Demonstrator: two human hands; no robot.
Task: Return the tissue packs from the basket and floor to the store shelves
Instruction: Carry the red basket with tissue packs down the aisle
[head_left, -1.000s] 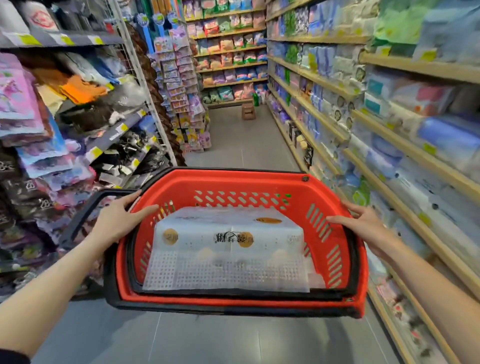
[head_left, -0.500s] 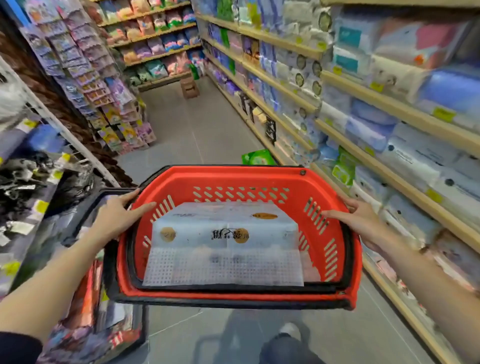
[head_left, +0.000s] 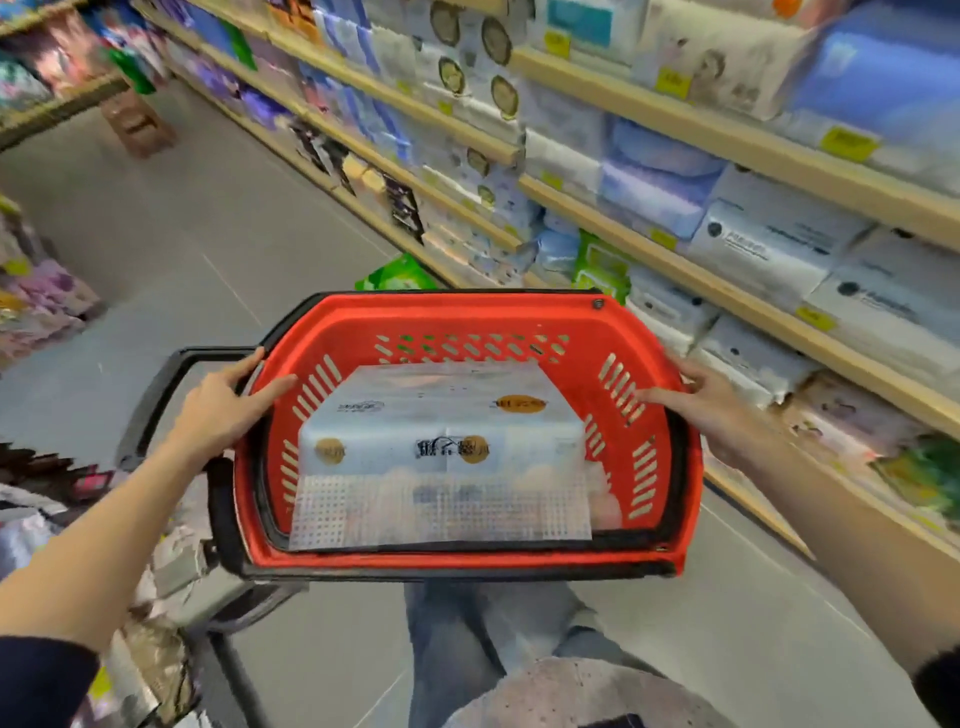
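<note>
I hold a red basket (head_left: 467, 322) with a black rim in front of me, above the aisle floor. My left hand (head_left: 218, 405) grips its left rim and my right hand (head_left: 701, 402) grips its right rim. A large white tissue pack (head_left: 441, 447) with gold round marks lies flat inside the basket and fills most of it. A green pack (head_left: 397, 275) lies on the floor just beyond the basket, by the foot of the right shelves. The wooden store shelves (head_left: 670, 254) on the right hold many white and blue tissue packs.
A rack of packaged goods (head_left: 47, 296) lines the left side of the aisle. A brown box (head_left: 137, 122) stands on the grey floor farther down. My legs (head_left: 467, 644) show below the basket. The basket's black handle (head_left: 156, 405) hangs out to the left.
The view has swung right and downward toward the tissue shelves. The basket stays gripped in both hands. The green pack on the floor has come into view beyond it.
</note>
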